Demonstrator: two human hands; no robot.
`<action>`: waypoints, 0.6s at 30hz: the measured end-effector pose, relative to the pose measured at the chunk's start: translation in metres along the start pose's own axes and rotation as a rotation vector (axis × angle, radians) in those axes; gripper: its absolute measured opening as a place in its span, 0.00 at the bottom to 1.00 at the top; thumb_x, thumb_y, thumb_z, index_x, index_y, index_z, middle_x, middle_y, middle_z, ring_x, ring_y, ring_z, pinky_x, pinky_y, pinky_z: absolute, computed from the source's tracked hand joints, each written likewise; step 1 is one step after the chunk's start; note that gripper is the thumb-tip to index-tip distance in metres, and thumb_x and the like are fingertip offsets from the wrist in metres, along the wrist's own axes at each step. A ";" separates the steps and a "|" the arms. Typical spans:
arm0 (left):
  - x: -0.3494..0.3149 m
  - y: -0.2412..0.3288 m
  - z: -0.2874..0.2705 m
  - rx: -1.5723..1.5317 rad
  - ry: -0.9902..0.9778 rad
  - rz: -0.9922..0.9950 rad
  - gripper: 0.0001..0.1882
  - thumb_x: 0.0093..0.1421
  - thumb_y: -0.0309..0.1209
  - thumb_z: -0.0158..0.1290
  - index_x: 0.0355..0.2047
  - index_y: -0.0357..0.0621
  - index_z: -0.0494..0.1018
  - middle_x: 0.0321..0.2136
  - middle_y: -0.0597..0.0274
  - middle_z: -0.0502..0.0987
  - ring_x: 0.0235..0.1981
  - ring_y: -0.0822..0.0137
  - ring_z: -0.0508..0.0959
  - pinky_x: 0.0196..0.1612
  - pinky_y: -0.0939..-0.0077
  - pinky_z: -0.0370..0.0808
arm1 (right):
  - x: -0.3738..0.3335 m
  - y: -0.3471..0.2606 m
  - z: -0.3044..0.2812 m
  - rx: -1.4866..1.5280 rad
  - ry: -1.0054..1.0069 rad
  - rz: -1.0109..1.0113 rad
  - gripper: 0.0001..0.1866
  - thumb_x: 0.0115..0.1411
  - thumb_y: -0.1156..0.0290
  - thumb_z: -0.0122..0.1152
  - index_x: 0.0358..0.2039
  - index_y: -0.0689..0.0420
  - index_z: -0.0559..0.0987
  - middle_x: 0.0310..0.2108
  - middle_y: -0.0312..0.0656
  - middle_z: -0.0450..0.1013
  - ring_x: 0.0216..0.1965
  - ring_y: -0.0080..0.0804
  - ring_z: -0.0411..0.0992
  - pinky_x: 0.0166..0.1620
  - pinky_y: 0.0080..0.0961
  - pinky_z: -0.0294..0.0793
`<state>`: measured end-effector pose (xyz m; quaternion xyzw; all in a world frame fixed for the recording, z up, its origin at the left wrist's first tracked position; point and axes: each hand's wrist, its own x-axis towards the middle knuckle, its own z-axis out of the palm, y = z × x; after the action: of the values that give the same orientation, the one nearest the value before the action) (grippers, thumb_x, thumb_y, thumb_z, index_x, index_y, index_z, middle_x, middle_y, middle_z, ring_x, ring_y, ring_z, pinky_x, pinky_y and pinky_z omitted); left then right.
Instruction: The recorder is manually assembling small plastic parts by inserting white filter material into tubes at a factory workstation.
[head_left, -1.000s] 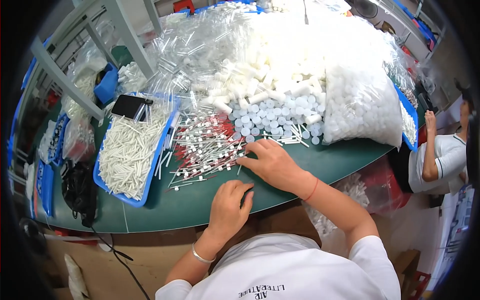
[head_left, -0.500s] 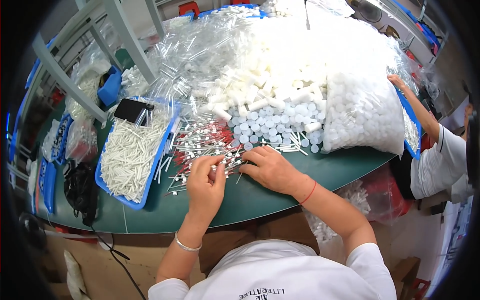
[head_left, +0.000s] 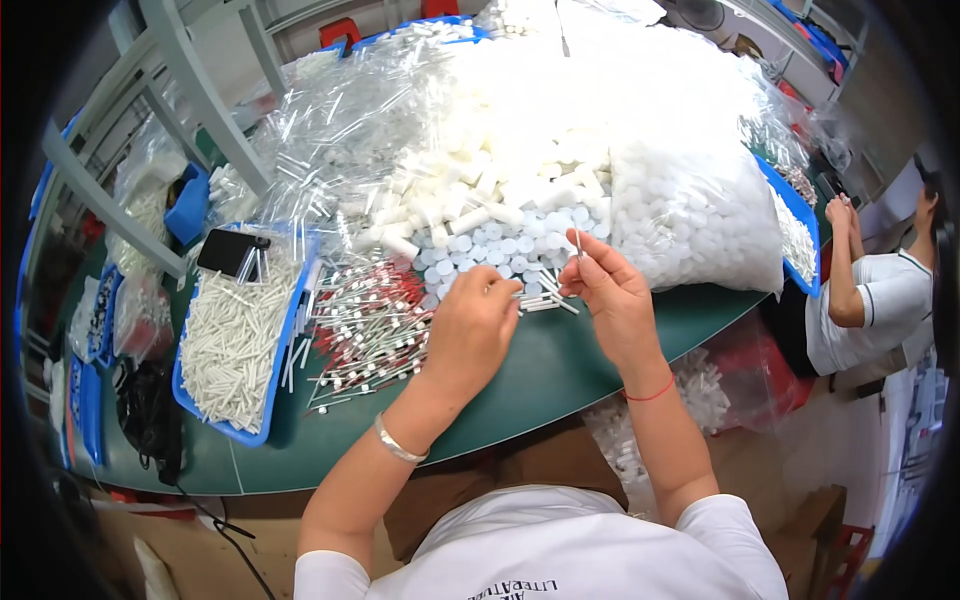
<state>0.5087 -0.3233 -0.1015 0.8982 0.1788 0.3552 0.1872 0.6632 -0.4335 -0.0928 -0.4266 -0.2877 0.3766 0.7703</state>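
My right hand (head_left: 618,305) is raised over the table edge, pinching a thin metallic-looking rod (head_left: 578,243) upright between thumb and fingers. My left hand (head_left: 468,328) is bent over the table with its fingertips drawn together by a small group of short white sticks (head_left: 545,292); what they grip, if anything, is hidden. Just left of that hand spreads a loose pile of thin rods with small white caps and some red parts (head_left: 365,325). Round translucent caps (head_left: 485,247) lie beyond my fingers, in front of thick white foam-like cylinders (head_left: 440,205).
A blue tray of white sticks (head_left: 186,385) stands at left, with a phone-like black device (head_left: 232,254) on it. A full clear bag of white pieces (head_left: 695,225) sits at right. A grey metal frame (head_left: 210,90) rises at far left. A co-worker (head_left: 868,300) works at right.
My right hand has lifted and moved right, now with the thin rod upright. My left hand has shifted right, from the capped rods toward the white sticks. The co-worker's hand has drawn back.
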 end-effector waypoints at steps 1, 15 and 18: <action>0.002 0.003 0.008 0.012 -0.033 0.047 0.10 0.50 0.23 0.60 0.35 0.41 0.77 0.33 0.56 0.73 0.36 0.56 0.75 0.38 0.64 0.73 | -0.004 -0.003 -0.007 -0.005 0.012 -0.006 0.13 0.67 0.73 0.52 0.48 0.66 0.74 0.34 0.38 0.75 0.37 0.22 0.72 0.43 0.20 0.73; 0.017 0.019 0.067 0.065 -0.232 0.279 0.08 0.51 0.23 0.53 0.33 0.39 0.72 0.29 0.55 0.72 0.35 0.55 0.75 0.35 0.66 0.74 | -0.044 -0.016 -0.032 -0.135 0.187 -0.102 0.08 0.63 0.76 0.55 0.40 0.65 0.78 0.32 0.41 0.77 0.33 0.25 0.75 0.42 0.22 0.75; 0.009 0.030 0.045 -0.449 -0.165 -0.131 0.07 0.63 0.26 0.51 0.40 0.38 0.72 0.32 0.55 0.78 0.30 0.56 0.81 0.32 0.68 0.76 | -0.051 -0.014 -0.033 -0.386 0.176 -0.079 0.08 0.62 0.77 0.57 0.40 0.65 0.79 0.30 0.37 0.76 0.31 0.20 0.73 0.37 0.17 0.73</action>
<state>0.5525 -0.3544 -0.1132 0.8466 0.1372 0.2985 0.4187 0.6652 -0.4945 -0.1026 -0.5858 -0.3026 0.2451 0.7107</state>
